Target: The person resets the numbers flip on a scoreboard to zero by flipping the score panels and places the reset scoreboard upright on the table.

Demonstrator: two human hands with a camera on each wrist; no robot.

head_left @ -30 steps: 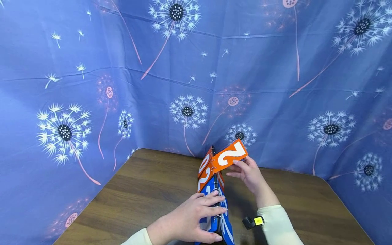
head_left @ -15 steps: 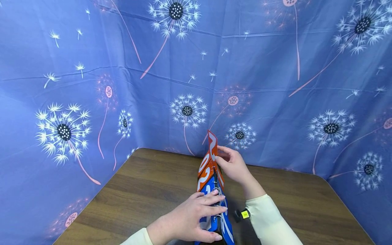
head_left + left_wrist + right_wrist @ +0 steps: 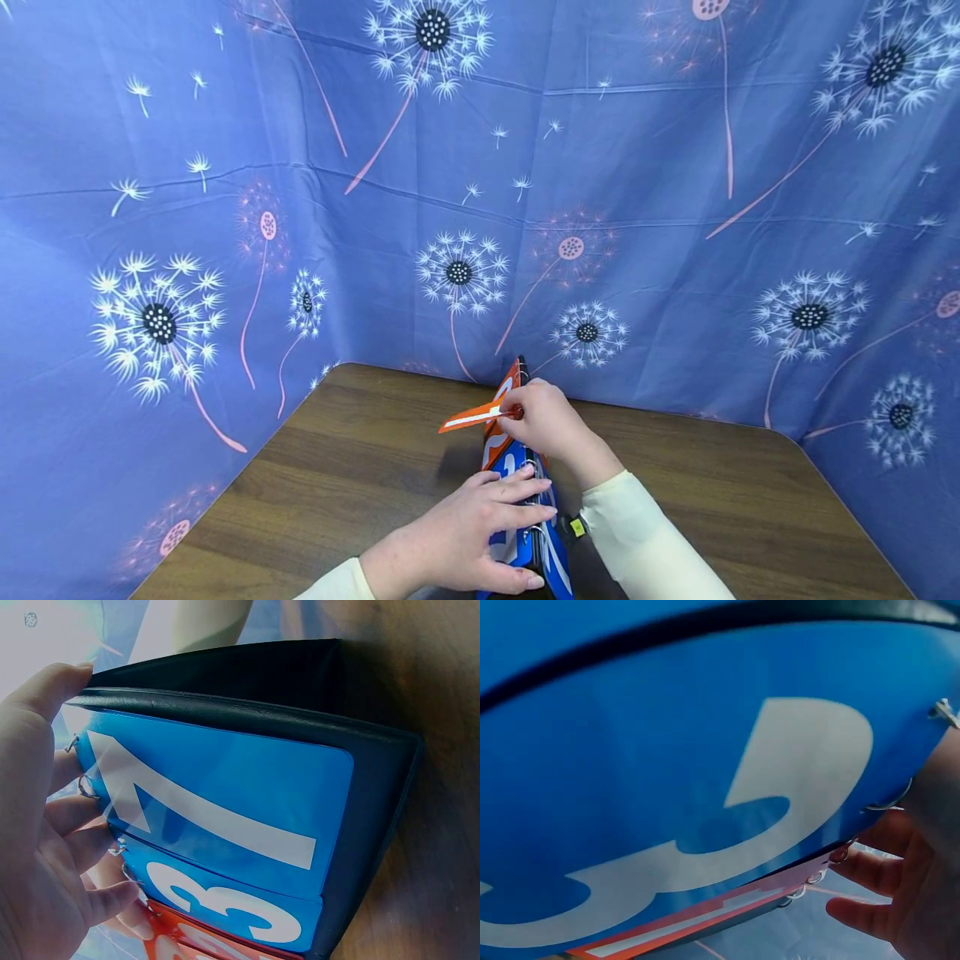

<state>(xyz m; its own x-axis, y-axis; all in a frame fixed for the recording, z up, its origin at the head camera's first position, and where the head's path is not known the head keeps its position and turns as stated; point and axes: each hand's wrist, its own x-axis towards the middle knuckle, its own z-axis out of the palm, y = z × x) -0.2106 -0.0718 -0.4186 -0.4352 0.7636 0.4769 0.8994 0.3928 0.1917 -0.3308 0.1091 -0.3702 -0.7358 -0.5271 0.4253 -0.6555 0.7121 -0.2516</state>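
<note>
A tabletop flip scoreboard (image 3: pixel 504 533) stands like a tent on the table, its ridge running away from me. Blue number cards hang at its near end, orange ones beyond, all on metal rings. My left hand (image 3: pixel 472 529) holds the near end, thumb at the end of the ridge and fingers spread across the rings. In the left wrist view a blue "1" card (image 3: pixel 225 795) and a blue "3" card (image 3: pixel 225 900) hang from it. My right hand (image 3: pixel 551 425) pinches an orange number card (image 3: pixel 468 417) near the ridge; the card juts left, almost edge-on, its digit unreadable.
The brown wooden table (image 3: pixel 337 475) runs around the scoreboard on both sides. Behind it hangs a blue cloth (image 3: pixel 637 275) with dandelion prints. A small black device with a yellow label (image 3: pixel 577 527) is at the right sleeve.
My right hand has carried the orange card from the right, up over the ridge, to the left side, where it tips downward. The left hand has stayed in place.
</note>
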